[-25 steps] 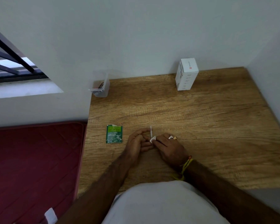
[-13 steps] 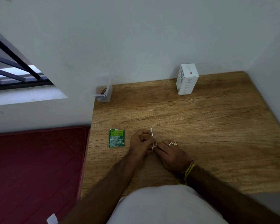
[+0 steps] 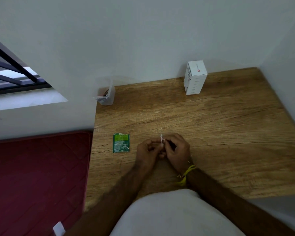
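Closing in since before, my right hand (image 3: 178, 153) is meeting my left hand (image 3: 147, 153); both are pinching a thin white thread (image 3: 161, 140) over the grainy desk (image 3: 228, 133); its lower end is hiding behind my fingers (image 3: 171, 142).

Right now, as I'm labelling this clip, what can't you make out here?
All in the head view:
- white piece: tiny, pinched and mostly covered by the left hand and right hand; its kind is unclear.
- green sachet: print too small.
- clear container: dark contents blurred behind its wall.
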`<state>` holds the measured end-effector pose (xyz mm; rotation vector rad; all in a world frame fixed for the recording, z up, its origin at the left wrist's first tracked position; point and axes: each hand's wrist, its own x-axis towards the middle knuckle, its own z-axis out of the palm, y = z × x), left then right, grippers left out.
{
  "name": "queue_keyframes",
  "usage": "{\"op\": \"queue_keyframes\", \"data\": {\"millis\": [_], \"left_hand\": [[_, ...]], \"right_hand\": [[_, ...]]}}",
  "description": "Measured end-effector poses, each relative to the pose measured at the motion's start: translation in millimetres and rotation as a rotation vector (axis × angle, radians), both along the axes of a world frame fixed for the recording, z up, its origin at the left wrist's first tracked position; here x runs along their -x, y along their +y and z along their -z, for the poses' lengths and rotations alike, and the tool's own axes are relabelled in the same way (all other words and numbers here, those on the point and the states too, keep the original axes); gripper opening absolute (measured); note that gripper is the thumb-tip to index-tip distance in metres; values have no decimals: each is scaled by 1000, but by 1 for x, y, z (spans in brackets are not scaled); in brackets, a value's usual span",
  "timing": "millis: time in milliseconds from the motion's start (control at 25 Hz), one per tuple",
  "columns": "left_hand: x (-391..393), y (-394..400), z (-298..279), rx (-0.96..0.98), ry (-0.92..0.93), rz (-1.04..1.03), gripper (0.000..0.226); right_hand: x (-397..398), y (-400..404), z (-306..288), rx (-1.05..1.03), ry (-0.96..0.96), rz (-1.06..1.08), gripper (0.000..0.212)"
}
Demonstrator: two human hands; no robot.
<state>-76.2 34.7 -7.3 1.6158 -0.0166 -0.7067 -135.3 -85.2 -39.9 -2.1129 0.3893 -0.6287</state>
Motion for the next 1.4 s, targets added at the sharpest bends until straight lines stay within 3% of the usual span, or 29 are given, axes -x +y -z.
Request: {"op": "queue_keyframes", "data": {"millis": [200, 280, 400, 480, 760, 1400], "left_hand": [[5, -5, 7, -357, -541, 267, 26], [2, -6, 7, -324, -446, 257, 24], [-2, -2, 1, -79, -34, 130, 20], [-3, 0, -1, -18, 46, 106, 18], [-2, 1, 3, 18, 14, 106, 17], [-2, 3, 4, -75, -42, 142, 16]], "right_hand": [[-2, 0, 4, 12, 3, -29, 19], [-1, 1, 2, 19, -10, 15, 18], [1, 0, 0, 32, -47, 176, 20], [-2, -1, 0, 108, -36, 140, 21], [-4, -3, 9, 423, -41, -102, 30], [-5, -9, 12, 340, 12, -150, 33]]}}
